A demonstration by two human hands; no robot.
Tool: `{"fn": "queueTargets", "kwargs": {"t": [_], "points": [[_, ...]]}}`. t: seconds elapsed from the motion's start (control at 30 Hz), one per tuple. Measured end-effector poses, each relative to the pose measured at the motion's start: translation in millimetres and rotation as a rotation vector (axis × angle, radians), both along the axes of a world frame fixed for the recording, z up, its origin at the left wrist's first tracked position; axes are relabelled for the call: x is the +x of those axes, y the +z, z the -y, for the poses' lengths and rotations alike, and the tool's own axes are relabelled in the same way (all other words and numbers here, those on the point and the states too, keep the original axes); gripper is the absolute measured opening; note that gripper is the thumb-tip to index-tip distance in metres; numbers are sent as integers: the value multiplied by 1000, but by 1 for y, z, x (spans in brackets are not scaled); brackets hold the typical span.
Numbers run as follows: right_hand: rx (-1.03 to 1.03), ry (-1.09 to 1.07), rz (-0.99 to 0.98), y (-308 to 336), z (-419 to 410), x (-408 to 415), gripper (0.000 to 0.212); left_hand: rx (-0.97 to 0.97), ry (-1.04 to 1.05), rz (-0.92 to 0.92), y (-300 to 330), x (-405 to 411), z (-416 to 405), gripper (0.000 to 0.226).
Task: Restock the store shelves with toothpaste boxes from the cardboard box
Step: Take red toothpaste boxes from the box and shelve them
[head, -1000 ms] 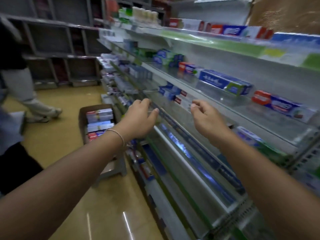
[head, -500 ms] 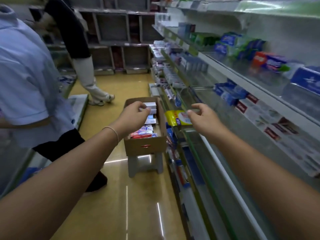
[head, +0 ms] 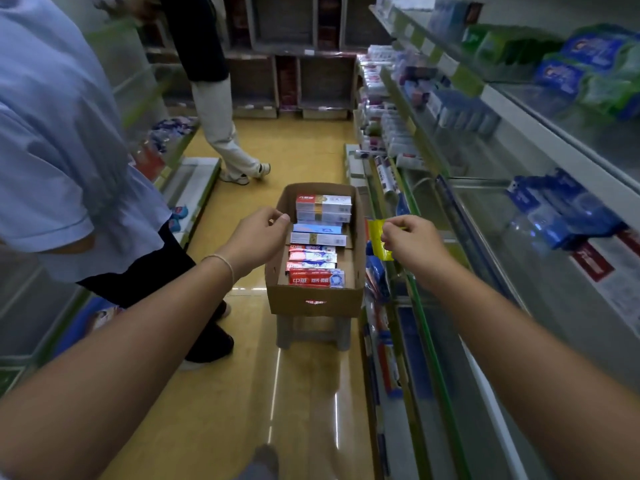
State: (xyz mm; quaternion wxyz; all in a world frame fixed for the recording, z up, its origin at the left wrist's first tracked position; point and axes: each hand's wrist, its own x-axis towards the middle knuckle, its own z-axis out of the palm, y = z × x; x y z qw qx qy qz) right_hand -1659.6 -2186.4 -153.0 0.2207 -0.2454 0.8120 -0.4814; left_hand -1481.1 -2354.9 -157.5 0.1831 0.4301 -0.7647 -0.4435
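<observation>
An open cardboard box [head: 313, 302] sits on a small grey stool [head: 311, 332] in the aisle. Several toothpaste boxes fill it: red ones [head: 317, 280] at the near end, white-and-gold ones [head: 323, 204] at the far end. My left hand [head: 258, 239] hovers at the box's left wall, fingers loosely curled and holding nothing. To the right of the box, my right hand [head: 414, 241] hangs with fingers loosely curled and empty, just in front of a yellow packet [head: 378, 237] on the shelf edge. The store shelves [head: 519, 140] run along the right.
A person in a light-blue shirt [head: 59, 133] stands close on the left. Another person in pale trousers [head: 221, 119] stands further down the aisle. Low shelving [head: 188, 174] lines the left side. Blue toothpaste packs [head: 561, 216] lie on the right shelf.
My view has swung left and down, from the right-hand shelves to the cardboard box. Both hands came away from the shelf and now hang over the box's sides.
</observation>
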Motion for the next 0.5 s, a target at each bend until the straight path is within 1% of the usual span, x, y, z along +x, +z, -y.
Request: {"fn": "queueTargets", "kwargs": {"t": [0.23, 0.37, 0.5], "points": [[45, 3, 11, -32, 73, -36, 7, 12, -38, 72, -39, -40, 66, 27], [98, -46, 36, -57, 121, -62, 26, 10, -90, 118, -58, -73, 113, 31], [162, -88, 60, -79, 165, -86, 26, 15, -164, 145, -72, -102, 164, 36]]}}
